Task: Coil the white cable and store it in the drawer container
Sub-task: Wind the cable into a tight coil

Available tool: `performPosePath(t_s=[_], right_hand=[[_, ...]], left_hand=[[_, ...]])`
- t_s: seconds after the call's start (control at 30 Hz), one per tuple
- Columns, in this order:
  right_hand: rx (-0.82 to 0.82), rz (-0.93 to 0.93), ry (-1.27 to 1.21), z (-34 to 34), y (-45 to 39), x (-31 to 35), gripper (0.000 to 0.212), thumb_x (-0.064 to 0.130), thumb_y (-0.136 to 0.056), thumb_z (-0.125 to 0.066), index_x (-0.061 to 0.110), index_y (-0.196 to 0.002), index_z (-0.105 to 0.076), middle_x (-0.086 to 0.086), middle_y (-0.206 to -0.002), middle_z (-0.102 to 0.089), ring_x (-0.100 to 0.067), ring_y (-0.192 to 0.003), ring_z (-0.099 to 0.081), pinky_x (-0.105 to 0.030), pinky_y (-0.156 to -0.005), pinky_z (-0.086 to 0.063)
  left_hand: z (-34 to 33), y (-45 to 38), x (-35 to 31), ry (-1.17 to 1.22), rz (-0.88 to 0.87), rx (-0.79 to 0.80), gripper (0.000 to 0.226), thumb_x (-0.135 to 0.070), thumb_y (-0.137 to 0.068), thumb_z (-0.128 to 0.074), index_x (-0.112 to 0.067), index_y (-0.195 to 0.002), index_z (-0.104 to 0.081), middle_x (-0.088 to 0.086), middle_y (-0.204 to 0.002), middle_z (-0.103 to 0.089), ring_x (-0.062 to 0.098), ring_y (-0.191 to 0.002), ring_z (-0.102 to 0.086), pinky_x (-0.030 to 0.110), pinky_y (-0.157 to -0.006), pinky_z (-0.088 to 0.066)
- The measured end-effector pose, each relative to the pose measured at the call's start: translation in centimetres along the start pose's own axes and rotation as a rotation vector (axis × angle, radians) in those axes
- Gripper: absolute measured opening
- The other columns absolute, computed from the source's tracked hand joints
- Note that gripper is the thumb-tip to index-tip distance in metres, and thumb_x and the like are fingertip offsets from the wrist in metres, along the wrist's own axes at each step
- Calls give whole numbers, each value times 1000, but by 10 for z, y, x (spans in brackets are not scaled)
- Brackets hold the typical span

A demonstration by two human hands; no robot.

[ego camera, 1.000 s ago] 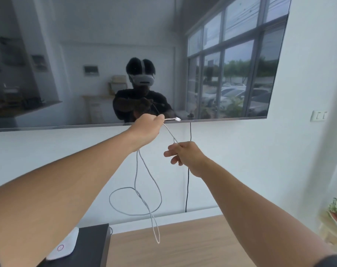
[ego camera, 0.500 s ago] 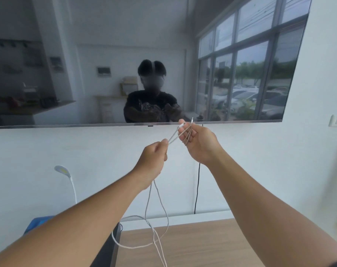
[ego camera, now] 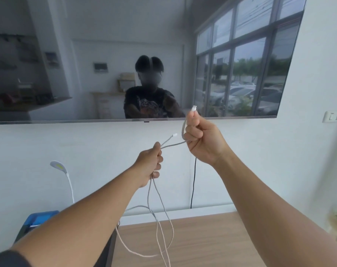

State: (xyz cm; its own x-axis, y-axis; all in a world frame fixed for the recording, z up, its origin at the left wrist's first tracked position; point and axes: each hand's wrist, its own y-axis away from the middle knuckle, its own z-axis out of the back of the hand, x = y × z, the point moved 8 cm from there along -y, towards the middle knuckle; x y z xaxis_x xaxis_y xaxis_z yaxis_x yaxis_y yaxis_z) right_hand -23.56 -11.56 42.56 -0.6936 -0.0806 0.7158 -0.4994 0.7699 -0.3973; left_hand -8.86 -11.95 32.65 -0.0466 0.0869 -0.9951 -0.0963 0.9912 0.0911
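A wide, glossy dark television (ego camera: 106,54) hangs on the smooth white wall above a wood-grain table (ego camera: 202,243); no writing is readable anywhere. The thin, braided-looking white cable (ego camera: 160,224) droops in slack loops over the table. The right hand (ego camera: 202,139) pinches one plug end upright, and the left hand (ego camera: 150,164) grips gathered strands, the other plug poking out.

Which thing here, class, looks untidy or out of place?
The white cable is not coiled: loose loops dangle from the left hand over the wooden surface, and both plug ends stick out, one above the right hand.
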Motion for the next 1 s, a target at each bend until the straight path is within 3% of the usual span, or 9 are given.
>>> performPosePath(t_s=[0.13, 0.3, 0.47, 0.63, 0.73, 0.87, 1.0], right_hand=[[67, -88, 135, 5, 18, -21, 34, 22, -111, -38, 16, -92, -66, 11, -65, -55, -2, -40, -40, -15, -44, -36], [-168, -45, 394, 39, 28, -33, 31, 22, -112, -40, 7, -111, -67, 1, -92, -79, -8, -50, -50, -18, -55, -42], [-269, -17, 545, 45, 33, -34, 38, 23, -115, -34, 1, -131, -61, -5, -117, -79, -12, -71, -65, -24, -66, -42], [-365, 7, 677, 47, 31, -31, 36, 26, -114, -35, 8, -121, -65, 2, -119, -78, -12, -83, -67, -25, -70, -43], [-415, -9, 673, 52, 30, -33, 35, 28, -114, -34, 16, -106, -66, 5, -119, -78, -13, -87, -68, -27, -76, -45], [-431, 55, 469, 52, 23, -25, 46, 26, -114, -29, 13, -108, -73, 5, -113, -80, -14, -94, -64, -28, -81, -44], [-449, 108, 249, 48, 14, -7, 46, 25, -114, -30, 4, -121, -71, -3, -119, -76, -12, -98, -66, -25, -83, -45]], left_hand=[[-3, -4, -46, -107, -81, -50, 39, -53, -103, -45, -21, -82, -51, -10, -50, -38, 11, -41, -26, 22, -44, -26], [-27, 6, -96, -360, -206, -28, 42, -52, -103, -42, -19, -81, -56, -6, -61, -43, 14, -49, -32, 27, -49, -32], [-47, 18, -113, -528, -331, -120, 43, -44, -105, -40, -17, -87, -67, 0, -77, -62, 16, -64, -52, 28, -52, -40], [-48, 30, -119, -530, -451, -155, 43, -42, -107, -39, -17, -91, -70, -5, -78, -64, 12, -70, -59, 30, -61, -41], [-49, 42, -128, -499, -504, -172, 45, -44, -107, -36, -21, -85, -68, -3, -75, -64, 14, -67, -59, 30, -63, -42], [-54, 59, -126, -578, -585, -196, 43, -42, -107, -35, -22, -83, -65, -3, -79, -68, 13, -76, -63, 28, -63, -42], [-41, 59, -102, -468, -502, -200, 42, -43, -107, -33, -22, -84, -61, -2, -77, -61, 16, -72, -55, 32, -67, -41]])
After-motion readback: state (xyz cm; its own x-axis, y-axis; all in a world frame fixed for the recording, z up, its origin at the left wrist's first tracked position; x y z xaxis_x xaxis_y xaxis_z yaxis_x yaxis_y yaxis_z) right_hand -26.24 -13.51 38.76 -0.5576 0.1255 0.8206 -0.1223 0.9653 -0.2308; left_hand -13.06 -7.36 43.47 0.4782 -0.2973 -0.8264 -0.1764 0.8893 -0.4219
